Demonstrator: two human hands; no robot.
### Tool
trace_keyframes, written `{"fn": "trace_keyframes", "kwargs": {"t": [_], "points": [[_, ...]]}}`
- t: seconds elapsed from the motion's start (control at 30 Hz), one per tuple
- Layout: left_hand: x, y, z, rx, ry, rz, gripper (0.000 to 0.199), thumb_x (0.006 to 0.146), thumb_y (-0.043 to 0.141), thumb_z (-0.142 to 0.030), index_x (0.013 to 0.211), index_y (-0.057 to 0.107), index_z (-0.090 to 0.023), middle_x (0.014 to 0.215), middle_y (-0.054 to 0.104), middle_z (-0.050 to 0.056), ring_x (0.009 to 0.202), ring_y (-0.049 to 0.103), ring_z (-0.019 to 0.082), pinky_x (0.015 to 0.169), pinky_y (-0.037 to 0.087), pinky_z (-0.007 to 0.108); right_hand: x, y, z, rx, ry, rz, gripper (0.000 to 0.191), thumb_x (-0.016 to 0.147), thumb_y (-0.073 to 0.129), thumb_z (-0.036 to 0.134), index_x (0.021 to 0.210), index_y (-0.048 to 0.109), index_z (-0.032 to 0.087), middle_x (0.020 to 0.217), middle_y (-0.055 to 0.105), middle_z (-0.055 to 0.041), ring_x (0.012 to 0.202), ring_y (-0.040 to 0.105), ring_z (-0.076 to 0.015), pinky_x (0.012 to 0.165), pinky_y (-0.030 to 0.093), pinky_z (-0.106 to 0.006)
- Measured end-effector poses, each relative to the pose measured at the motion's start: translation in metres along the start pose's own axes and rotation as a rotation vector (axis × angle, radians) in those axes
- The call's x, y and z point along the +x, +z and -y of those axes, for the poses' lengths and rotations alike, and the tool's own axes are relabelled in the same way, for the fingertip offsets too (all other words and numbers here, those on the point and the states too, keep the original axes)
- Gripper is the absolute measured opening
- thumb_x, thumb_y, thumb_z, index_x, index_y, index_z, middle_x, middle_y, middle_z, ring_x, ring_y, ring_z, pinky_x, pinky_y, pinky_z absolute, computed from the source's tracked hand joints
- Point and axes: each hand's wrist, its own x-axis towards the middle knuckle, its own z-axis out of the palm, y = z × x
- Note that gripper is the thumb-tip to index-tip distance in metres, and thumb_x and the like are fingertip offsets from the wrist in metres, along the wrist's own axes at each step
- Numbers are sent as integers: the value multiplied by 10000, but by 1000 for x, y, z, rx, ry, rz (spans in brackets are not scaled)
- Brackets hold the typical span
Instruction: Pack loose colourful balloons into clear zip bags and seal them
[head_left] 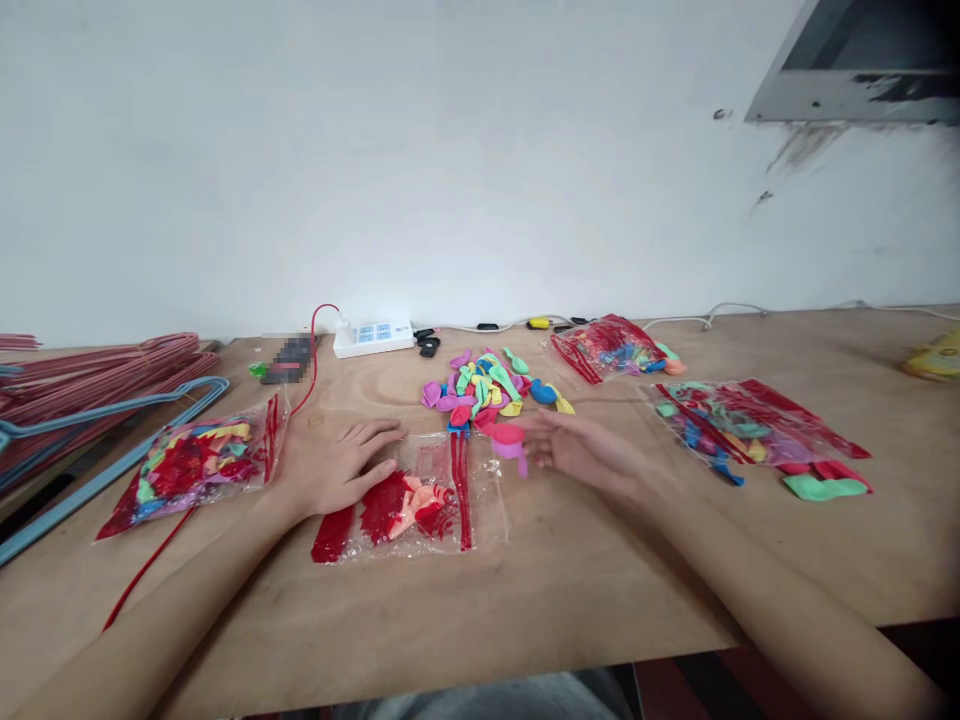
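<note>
A clear zip bag with red print (pixel 442 460) lies flat in front of me, a few peach balloons (pixel 411 508) showing inside. My left hand (pixel 341 465) lies over the bag's left side, palm down, fingers stretched out. Just past the bag's right end, my right hand (pixel 577 450) pinches a pink balloon (pixel 507 434) with a purple one (pixel 512 455) hanging against it, slightly blurred. Behind the bag is a loose heap of balloons (pixel 484 385) in green, purple, yellow, red and blue.
Filled balloon bags lie at left (pixel 199 460), back right (pixel 611 348) and right (pixel 750 420), with loose balloons beside the right ones. Hangers (pixel 112 390) pile up at far left. A white power strip (pixel 373 336) and red cable (pixel 311 365) sit near the wall.
</note>
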Motion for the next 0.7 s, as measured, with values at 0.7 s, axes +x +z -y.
{"fn": "trace_keyframes", "kwargs": {"t": [0.7], "points": [[0,-1,-3,-12,-25,12,553,1139,410,-574,1590,533,-280,1654,504,100,1529,466,334,1292,352,556,9,37,-43,-1342,-725,118,332,1094,557,244,1399,686,215,1390,721,-133,1342,637,-280,1185,502,-520]]}}
